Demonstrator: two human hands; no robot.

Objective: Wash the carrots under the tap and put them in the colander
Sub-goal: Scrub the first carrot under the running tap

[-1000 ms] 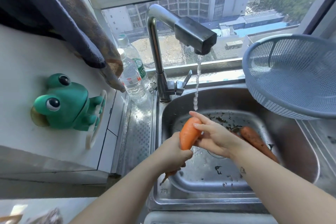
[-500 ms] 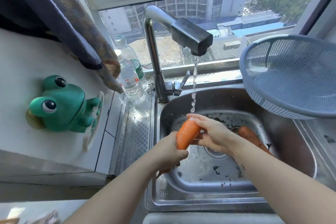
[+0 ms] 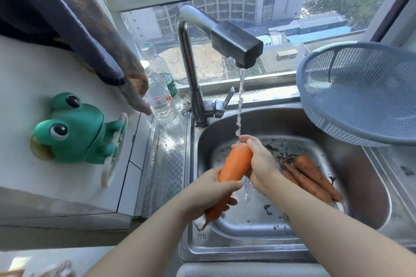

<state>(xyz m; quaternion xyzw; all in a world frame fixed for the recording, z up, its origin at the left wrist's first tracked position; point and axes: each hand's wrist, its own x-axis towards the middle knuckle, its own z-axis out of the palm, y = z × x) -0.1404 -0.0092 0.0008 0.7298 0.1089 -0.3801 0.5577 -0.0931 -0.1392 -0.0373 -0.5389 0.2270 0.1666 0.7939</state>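
Your left hand gripped the lower, thinner half of the carrot, fingers curled round it. Your right hand wrapped the thick top end, fingers bent against it. You held the carrot slanted over the sink, thick end up, under the stream of water falling from the tap. The water struck the top end and ran off below your right hand. The other carrots, brown with soil, lay together on the sink floor just to the right of your right wrist, with dark specks of dirt scattered around them. The blue colander sat tilted at the sink's right rear corner, well apart from the carrot in your hands. Left of the tap, two clear plastic bottles stood by the window. A dark cloth hung above them, and a green frog holder was fixed to the white wall on the left.
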